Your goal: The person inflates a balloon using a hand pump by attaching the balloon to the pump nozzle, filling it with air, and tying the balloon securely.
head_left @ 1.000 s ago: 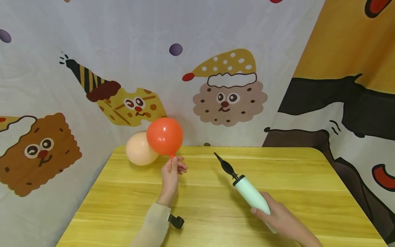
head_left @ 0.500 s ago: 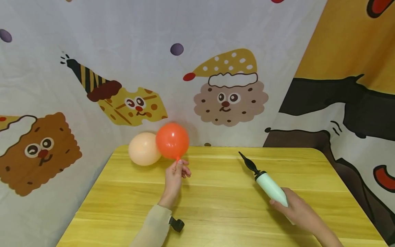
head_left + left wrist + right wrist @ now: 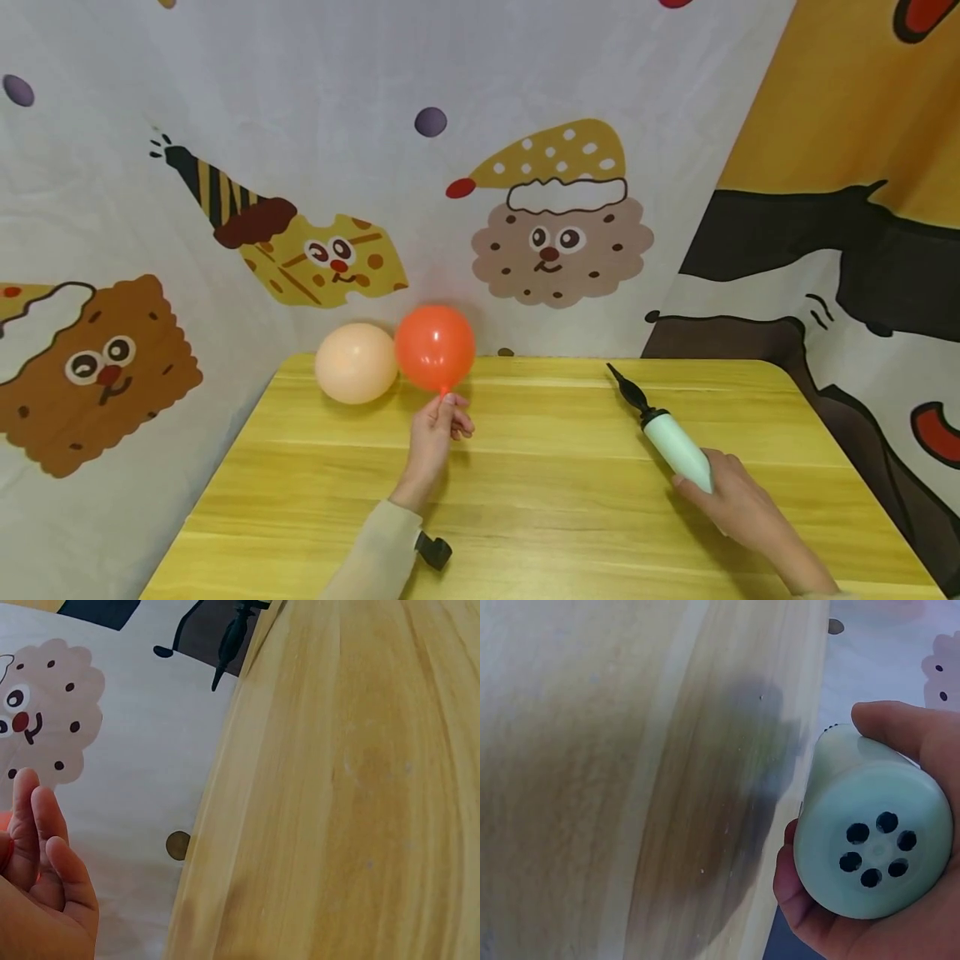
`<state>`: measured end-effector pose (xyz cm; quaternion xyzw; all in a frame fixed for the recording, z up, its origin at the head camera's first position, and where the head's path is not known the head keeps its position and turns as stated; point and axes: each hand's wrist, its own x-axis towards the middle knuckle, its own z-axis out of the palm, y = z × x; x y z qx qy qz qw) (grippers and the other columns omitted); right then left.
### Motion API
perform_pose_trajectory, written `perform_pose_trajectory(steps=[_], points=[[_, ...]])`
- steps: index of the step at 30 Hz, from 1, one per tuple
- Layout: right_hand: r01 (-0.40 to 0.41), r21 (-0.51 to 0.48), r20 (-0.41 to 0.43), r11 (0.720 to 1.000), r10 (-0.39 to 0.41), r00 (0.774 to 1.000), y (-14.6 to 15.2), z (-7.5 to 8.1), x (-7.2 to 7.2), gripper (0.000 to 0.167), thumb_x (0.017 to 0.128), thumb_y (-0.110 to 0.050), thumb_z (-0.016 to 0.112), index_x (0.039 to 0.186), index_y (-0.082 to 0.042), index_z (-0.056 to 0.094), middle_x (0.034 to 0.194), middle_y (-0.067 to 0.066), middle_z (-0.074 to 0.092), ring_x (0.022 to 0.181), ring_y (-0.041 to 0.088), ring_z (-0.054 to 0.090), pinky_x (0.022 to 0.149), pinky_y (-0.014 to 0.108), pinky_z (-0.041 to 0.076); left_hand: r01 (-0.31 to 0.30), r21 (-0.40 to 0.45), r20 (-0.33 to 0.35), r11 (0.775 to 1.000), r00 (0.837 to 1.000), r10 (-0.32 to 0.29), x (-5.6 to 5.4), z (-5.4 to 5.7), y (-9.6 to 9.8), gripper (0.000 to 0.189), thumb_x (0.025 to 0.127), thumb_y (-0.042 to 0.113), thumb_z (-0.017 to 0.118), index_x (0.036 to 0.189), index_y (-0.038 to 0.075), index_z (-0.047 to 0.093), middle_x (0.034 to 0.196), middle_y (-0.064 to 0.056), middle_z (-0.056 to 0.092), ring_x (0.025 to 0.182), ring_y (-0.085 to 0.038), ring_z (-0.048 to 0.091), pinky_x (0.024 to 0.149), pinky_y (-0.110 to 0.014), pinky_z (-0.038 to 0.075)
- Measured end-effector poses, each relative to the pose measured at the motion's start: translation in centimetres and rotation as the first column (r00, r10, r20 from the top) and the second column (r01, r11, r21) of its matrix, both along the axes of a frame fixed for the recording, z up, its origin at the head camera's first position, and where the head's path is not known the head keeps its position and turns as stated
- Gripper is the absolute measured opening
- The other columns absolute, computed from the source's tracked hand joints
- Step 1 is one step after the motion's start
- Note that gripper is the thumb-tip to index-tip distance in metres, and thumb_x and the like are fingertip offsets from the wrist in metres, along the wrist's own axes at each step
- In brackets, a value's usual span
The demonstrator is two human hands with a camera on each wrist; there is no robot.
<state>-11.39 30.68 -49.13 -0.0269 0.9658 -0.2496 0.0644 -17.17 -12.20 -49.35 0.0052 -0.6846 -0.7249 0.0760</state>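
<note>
An inflated red balloon (image 3: 435,347) stands upright above the back of the table, its neck pinched between the thumb and finger of my left hand (image 3: 435,433). In the left wrist view the left hand (image 3: 49,877) shows its other fingers loosely extended, with only a sliver of red visible. On the right, my right hand (image 3: 738,496) grips a mint-green balloon pump (image 3: 678,450) with a black nozzle pointing up and left. The pump's round end (image 3: 874,847), with several holes, faces the right wrist camera, fingers and thumb wrapped round its body.
A peach balloon (image 3: 356,364) lies at the back left of the wooden table (image 3: 540,517), beside the red one. Behind the table hangs a cloth (image 3: 337,75) printed with cartoon biscuits and cheese. A small black device (image 3: 433,551) sits at the left wrist.
The left hand and red balloon have shifted right and slightly down, so the peach balloon is no longer overlapped. My right hand has carried the pump to the right.
</note>
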Motion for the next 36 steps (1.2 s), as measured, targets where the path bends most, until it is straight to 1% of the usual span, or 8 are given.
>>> perform_pose_trajectory(steps=[6, 13, 20, 25, 28, 31, 34, 36], points=[[0.020, 0.028, 0.006, 0.999, -0.020, 1.000, 0.3, -0.3, -0.2, 0.083, 0.099, -0.051, 0.067, 0.137, 0.019, 0.044, 0.113, 0.030, 0.057, 0.091, 0.031, 0.057, 0.069, 0.043, 0.049, 0.022, -0.027, -0.006, 0.999, 1.000, -0.022, 0.1, -0.1, 0.2, 0.035, 0.113, 0.015, 0.045, 0.105, -0.012, 0.065, 0.073, -0.016, 0.069, 0.060, -0.011, 0.065, 0.058, -0.025, 0.050], [0.024, 0.072, -0.035, 0.997, -0.021, 0.999, 0.7, -0.6, -0.4, 0.083, 0.097, -0.049, 0.070, 0.132, 0.022, 0.047, 0.107, 0.031, 0.059, 0.089, 0.034, 0.059, 0.071, 0.052, 0.052, 0.048, -0.050, 0.001, 0.998, 0.999, -0.048, 0.2, -0.2, 0.5, 0.035, 0.113, 0.017, 0.044, 0.105, -0.009, 0.065, 0.073, -0.014, 0.069, 0.061, -0.011, 0.065, 0.059, -0.024, 0.050], [0.019, 0.142, -0.003, 0.990, -0.018, 1.000, 0.8, -0.2, -0.8, 0.084, 0.095, -0.055, 0.069, 0.131, 0.019, 0.051, 0.098, 0.021, 0.064, 0.082, 0.033, 0.060, 0.064, 0.048, 0.049, 0.074, -0.053, 0.016, 0.996, 0.997, -0.073, 0.1, -0.3, 0.7, 0.035, 0.113, 0.016, 0.044, 0.106, -0.011, 0.065, 0.073, -0.015, 0.069, 0.061, -0.011, 0.063, 0.059, -0.025, 0.049], [0.018, 0.182, -0.002, 0.983, -0.018, 1.000, 0.7, -0.1, -0.5, 0.092, 0.094, -0.061, 0.067, 0.134, 0.020, 0.048, 0.102, 0.028, 0.062, 0.086, 0.041, 0.060, 0.063, 0.050, 0.049, 0.107, -0.073, 0.035, 0.992, 0.994, -0.104, 0.1, -0.2, 0.8, 0.033, 0.113, 0.014, 0.045, 0.106, -0.011, 0.066, 0.073, -0.017, 0.068, 0.061, -0.012, 0.062, 0.058, -0.024, 0.048], [0.045, 0.221, -0.053, 0.974, -0.034, 0.998, 0.4, 0.1, -0.2, 0.093, 0.094, -0.061, 0.066, 0.134, 0.020, 0.048, 0.111, 0.038, 0.057, 0.093, 0.052, 0.057, 0.068, 0.059, 0.048, 0.131, -0.090, 0.045, 0.987, 0.991, -0.127, 0.2, -0.2, 0.8, 0.033, 0.113, 0.014, 0.044, 0.105, -0.010, 0.066, 0.073, -0.016, 0.068, 0.061, -0.012, 0.061, 0.058, -0.024, 0.050], [0.077, 0.252, -0.160, 0.965, -0.037, 0.986, -0.7, 0.7, 0.1, 0.085, 0.095, -0.054, 0.068, 0.135, 0.019, 0.049, 0.123, 0.043, 0.052, 0.104, 0.061, 0.052, 0.075, 0.069, 0.047, 0.162, -0.125, 0.046, 0.979, 0.986, -0.157, 0.3, -0.2, 0.7, 0.034, 0.113, 0.014, 0.044, 0.106, -0.011, 0.065, 0.073, -0.016, 0.067, 0.060, -0.013, 0.061, 0.059, -0.031, 0.054], [0.080, 0.232, -0.279, 0.969, -0.013, 0.960, -2.5, 1.9, 0.5, 0.071, 0.096, -0.043, 0.071, 0.134, 0.016, 0.053, 0.127, 0.039, 0.055, 0.110, 0.060, 0.053, 0.079, 0.072, 0.046, 0.198, -0.173, 0.047, 0.965, 0.980, -0.192, 0.3, -0.3, 0.7, 0.034, 0.113, 0.015, 0.044, 0.106, -0.011, 0.065, 0.073, -0.014, 0.067, 0.060, -0.014, 0.062, 0.062, -0.038, 0.058], [0.052, 0.184, -0.311, 0.982, 0.008, 0.950, -4.0, 2.8, 0.6, 0.064, 0.099, -0.040, 0.069, 0.134, 0.012, 0.055, 0.129, 0.036, 0.057, 0.112, 0.057, 0.055, 0.082, 0.071, 0.047, 0.221, -0.201, 0.044, 0.954, 0.975, -0.217, 0.3, -0.3, 0.8, 0.034, 0.113, 0.014, 0.044, 0.106, -0.012, 0.065, 0.072, -0.014, 0.067, 0.060, -0.014, 0.062, 0.063, -0.040, 0.059]])
